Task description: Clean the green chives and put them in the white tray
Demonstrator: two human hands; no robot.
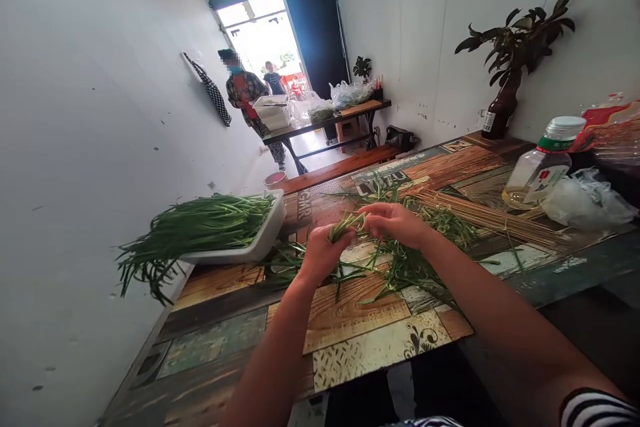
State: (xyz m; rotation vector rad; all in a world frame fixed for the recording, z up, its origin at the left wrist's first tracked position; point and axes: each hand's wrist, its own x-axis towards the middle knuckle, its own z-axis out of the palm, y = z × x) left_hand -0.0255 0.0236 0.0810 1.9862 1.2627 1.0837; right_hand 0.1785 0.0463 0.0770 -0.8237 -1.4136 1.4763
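My left hand [324, 250] is closed around a small bunch of garlic chives [345, 227], their pale cut ends pointing to the right. At those ends, the thumb and fingertips of my right hand [395, 221] pinch together on the stems; the exact grip is too small to make out. Loose chive leaves and trimmings [413, 267] lie heaped on the table under and beside both hands. To the left, a white plastic tray [273, 230] is piled with long green chives [210, 223], their tips hanging over its far-left side.
The patchwork-print table [360, 363] bears a bundle of thin sticks [490, 223], a clear bottle [537, 163], a crumpled plastic bag [590, 200] and a brown bottle with leaves [501, 107]. Beyond, a masked person [245, 90] stands beside a second table [345, 113].
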